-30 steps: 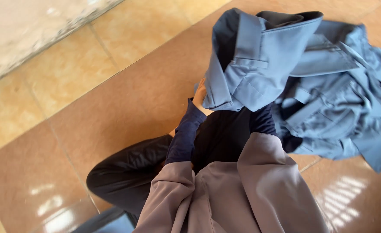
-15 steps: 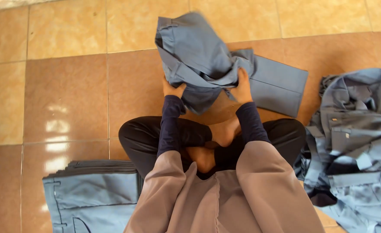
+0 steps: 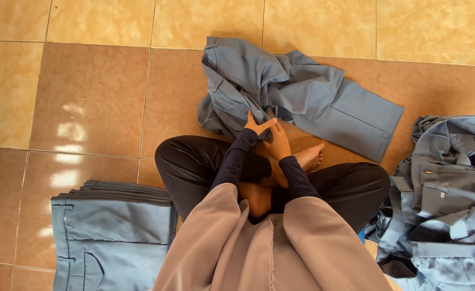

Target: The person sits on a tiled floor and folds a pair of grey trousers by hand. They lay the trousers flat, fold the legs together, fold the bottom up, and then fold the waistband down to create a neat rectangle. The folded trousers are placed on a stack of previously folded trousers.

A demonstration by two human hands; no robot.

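1. Blue-grey cloth is pinched by both hands at one spot. The left hand is closed on a fold with its fingers drawn narrow, and the right hand is clamped on the same bunched edge just beside it, the two hands touching.
2. What is held is a pair of blue-grey trousers, spread on the floor directly ahead of the crossed legs. The near, left part is rumpled into soft ridges, while one leg is stretched flat toward the right, with a pressed crease and a straight hem.
3. The step in hand is judged to be the gathering and straightening of the crumpled part, and it looks only begun, since much of the cloth is heaped. For a flat lay, the folds would need to be pulled apart and smoothed outward with both hands.
4. A bare foot is tucked just behind the right hand, over black-clad knees and under a smooth taupe garment.
5. At the left, a folded stack of the same stitched twill is squared up — thin layered edges, a pocket seam on top.
6. At the right, a loose pile of like garments is slumped, with waistbands and pockets showing.
7. Glossy tan and brown tiles are laid underneath, with window glare on them.
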